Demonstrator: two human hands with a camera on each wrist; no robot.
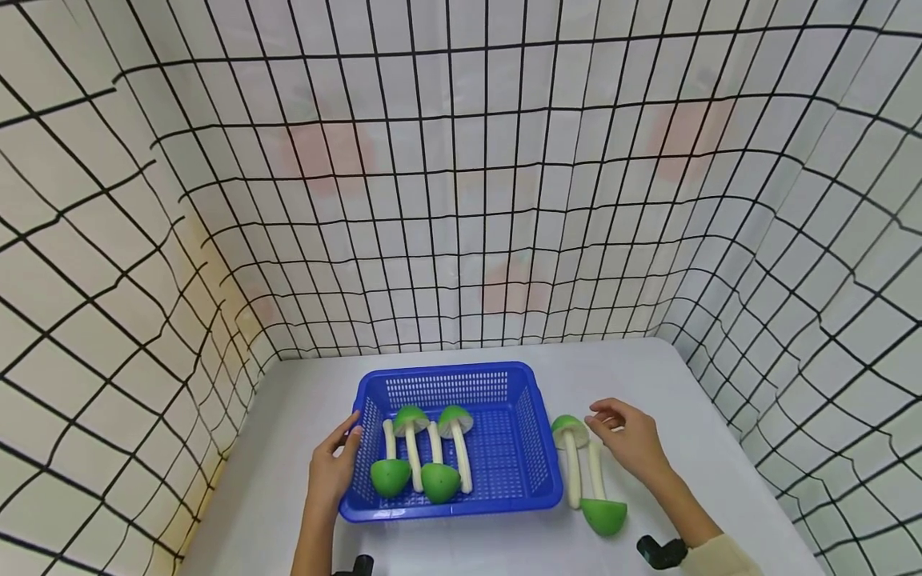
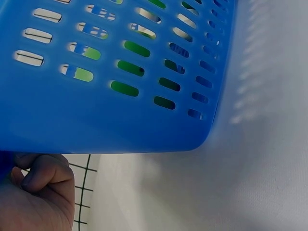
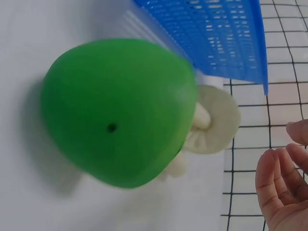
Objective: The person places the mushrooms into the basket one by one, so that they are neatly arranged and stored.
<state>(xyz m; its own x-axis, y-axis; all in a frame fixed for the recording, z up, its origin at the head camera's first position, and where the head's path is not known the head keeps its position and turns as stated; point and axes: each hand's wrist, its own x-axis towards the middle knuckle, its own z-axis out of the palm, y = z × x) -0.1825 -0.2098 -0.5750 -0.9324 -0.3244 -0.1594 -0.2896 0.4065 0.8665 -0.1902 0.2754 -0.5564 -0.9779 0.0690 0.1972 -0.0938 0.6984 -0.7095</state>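
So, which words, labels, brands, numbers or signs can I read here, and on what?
None can be read: no lettering shows on the blue basket, the green-capped mushrooms or the white table.
The faint reddish patches beyond the black grid are too blurred to make out.

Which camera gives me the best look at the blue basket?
The head view: nearly the whole blue basket shows there, including the four green-capped mushrooms inside. The left wrist view gives only part of its slotted wall, close up; the right wrist view, just a piece at the upper right, past a large green cap.
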